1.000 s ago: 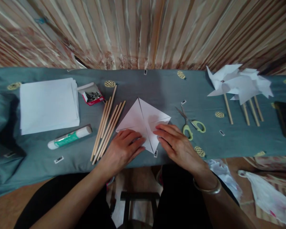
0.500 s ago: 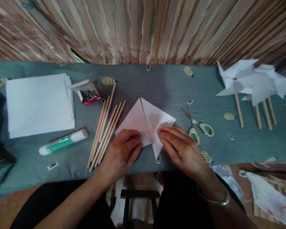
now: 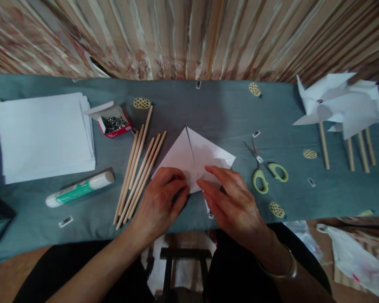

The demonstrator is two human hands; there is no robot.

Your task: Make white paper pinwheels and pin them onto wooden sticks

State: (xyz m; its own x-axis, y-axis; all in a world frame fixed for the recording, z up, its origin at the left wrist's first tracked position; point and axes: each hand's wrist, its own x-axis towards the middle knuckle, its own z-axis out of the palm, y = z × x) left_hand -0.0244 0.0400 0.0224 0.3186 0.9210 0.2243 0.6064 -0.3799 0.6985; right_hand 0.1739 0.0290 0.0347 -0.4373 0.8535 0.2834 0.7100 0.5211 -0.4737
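A square of white paper [image 3: 198, 148] lies turned cornerwise in front of me, with slits running inward from its top and right corners. My left hand [image 3: 164, 195] is closed on its lower left part, thumb and fingers drawn together at the paper. Over the lower right part, my right hand [image 3: 230, 198] rests its stretched fingertips near the middle of the sheet. Its fingers are apart, and they cover much of the lower flap. To the right of this hand lie scissors [image 3: 261, 162] with pale green handles, blades spread.
Left of the paper are several wooden sticks [image 3: 140, 176], a glue stick [image 3: 78, 188], a red box of metal pins or clips [image 3: 115, 125] and a stack of white paper [image 3: 46, 136]. Finished paper pinwheels [image 3: 337, 101] on sticks lie at the far right of the cloth-covered table [image 3: 230, 109].
My right hand has moved left and inward across the paper, from its right side toward the middle. My left hand keeps its place. The view has shifted slightly.
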